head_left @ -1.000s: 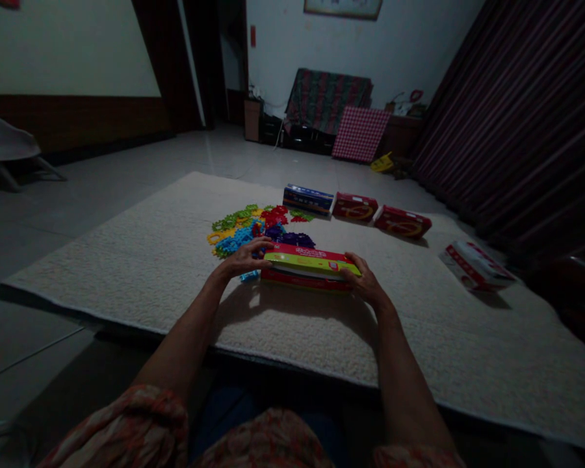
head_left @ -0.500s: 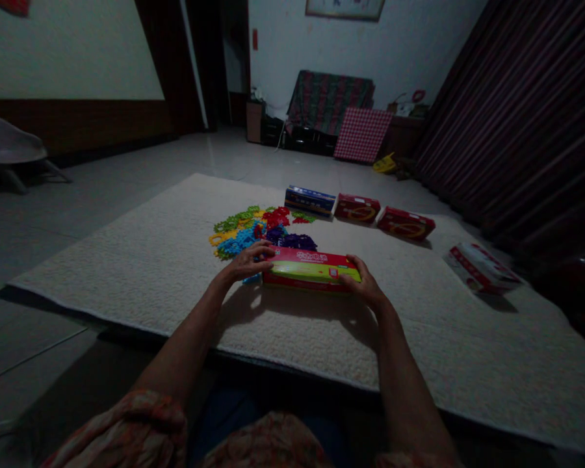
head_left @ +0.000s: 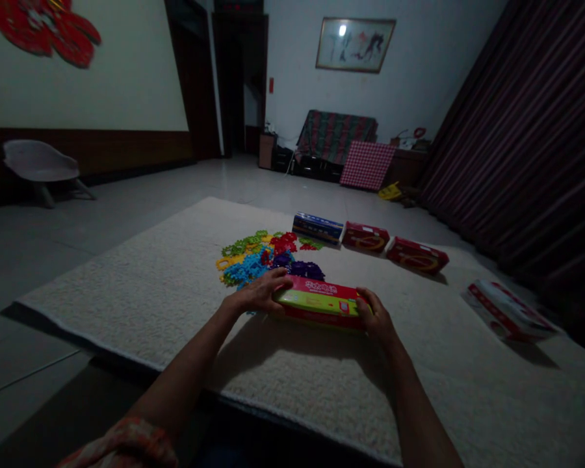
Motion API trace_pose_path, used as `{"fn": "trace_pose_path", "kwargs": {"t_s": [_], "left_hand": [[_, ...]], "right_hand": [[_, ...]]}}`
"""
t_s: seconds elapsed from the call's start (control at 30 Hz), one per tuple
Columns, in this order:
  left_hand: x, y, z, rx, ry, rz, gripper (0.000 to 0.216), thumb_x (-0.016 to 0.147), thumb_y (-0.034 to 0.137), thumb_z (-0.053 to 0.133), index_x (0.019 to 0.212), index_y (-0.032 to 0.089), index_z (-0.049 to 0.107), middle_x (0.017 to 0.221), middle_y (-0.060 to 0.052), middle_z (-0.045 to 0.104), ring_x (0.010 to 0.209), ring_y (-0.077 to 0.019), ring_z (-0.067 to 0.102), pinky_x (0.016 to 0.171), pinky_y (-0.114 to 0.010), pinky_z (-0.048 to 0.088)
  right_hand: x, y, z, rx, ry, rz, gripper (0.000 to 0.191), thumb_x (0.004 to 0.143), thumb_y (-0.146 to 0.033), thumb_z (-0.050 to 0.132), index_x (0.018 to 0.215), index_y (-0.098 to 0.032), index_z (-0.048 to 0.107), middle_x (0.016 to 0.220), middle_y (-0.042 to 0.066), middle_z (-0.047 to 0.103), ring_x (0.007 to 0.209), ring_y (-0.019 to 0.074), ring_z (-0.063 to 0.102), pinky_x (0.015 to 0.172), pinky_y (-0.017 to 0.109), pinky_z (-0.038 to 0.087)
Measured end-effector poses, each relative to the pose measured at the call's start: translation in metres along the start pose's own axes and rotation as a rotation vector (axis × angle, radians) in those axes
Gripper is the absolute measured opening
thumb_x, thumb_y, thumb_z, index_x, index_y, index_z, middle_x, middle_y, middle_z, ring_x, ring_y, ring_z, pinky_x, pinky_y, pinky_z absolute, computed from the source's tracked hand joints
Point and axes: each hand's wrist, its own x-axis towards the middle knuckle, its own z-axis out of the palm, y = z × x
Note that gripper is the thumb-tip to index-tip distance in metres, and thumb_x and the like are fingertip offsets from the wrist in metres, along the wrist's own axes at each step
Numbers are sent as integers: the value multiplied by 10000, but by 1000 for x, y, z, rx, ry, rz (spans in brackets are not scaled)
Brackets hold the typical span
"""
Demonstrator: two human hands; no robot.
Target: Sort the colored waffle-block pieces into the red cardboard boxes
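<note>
A flat red and yellow-green box [head_left: 322, 301] lies on the cream rug [head_left: 419, 377] in front of me. My left hand [head_left: 260, 296] grips its left end, fingers curled over the top edge. My right hand [head_left: 374, 317] grips its right end. Just behind the box lies a heap of coloured plastic pieces [head_left: 263, 253] in green, yellow, blue, red and purple.
Behind the heap a blue box [head_left: 318, 228] and two red boxes [head_left: 365, 236] [head_left: 417, 255] stand in a row. A white and red box [head_left: 504, 311] lies at the right. A pale chair [head_left: 39, 162] stands far left; a curtain hangs along the right.
The lid, lifted off the box a second ago, has come down onto it and the box is closed. The view has tilted upward, so more of the walls shows.
</note>
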Motion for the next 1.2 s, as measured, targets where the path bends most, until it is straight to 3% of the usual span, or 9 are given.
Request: {"fn": "trace_pose_path", "kwargs": {"t_s": [0.2,0.33,0.5,0.63,0.77,0.93,1.2], "left_hand": [[18,-2,-28,11,114,103,450,739,294,798,1156,226,643,1372,-114,543,1298,-298,514,1099,-462,454],[43,-28,-65,-3,173,93,426,734,324,786,1135,232,674,1394,-101,545,1321,-303,505,1118,-479,436],[80,-97,-114,8,215,-32,474,694,360,766,1141,216,703,1384,-105,559,1288,-307,545,1112,-476,440],[96,-167,-157,18,355,-203,578,602,453,796,1129,223,730,1367,-86,582,1286,-324,542,1131,-470,416],[106,-230,-192,15,497,-363,656,505,508,832,1081,202,757,1294,-74,617,1264,-324,544,1108,-410,434],[136,-280,-203,106,533,-511,559,481,396,837,1007,220,772,1196,-37,656,1221,-307,565,1068,-337,444],[194,-312,-189,90,407,-534,487,507,314,806,975,194,748,1158,-32,656,1116,-271,587,955,-309,493]], "right_hand": [[32,-21,-12,39,18,-44,692,807,-700,544,1230,-161,642,1288,164,650,1173,327,617,1044,507,475],[75,-44,1,103,11,-96,711,811,-725,549,1261,-180,628,1349,154,622,1210,320,599,1036,471,489],[143,-44,45,285,29,-120,754,825,-739,527,1363,-211,555,1380,140,610,1170,305,621,865,412,568],[182,-9,74,238,110,-34,716,801,-761,492,1181,-177,657,1254,160,676,1119,319,638,815,422,561],[187,33,93,238,94,87,631,787,-727,531,1056,-180,697,1144,145,714,1047,299,675,816,411,567],[180,53,103,339,146,139,566,810,-683,585,1027,-174,706,1087,126,727,982,267,704,911,415,560],[179,52,102,225,67,113,526,858,-668,571,1028,-193,722,1092,134,741,1006,304,721,937,460,561]]}}
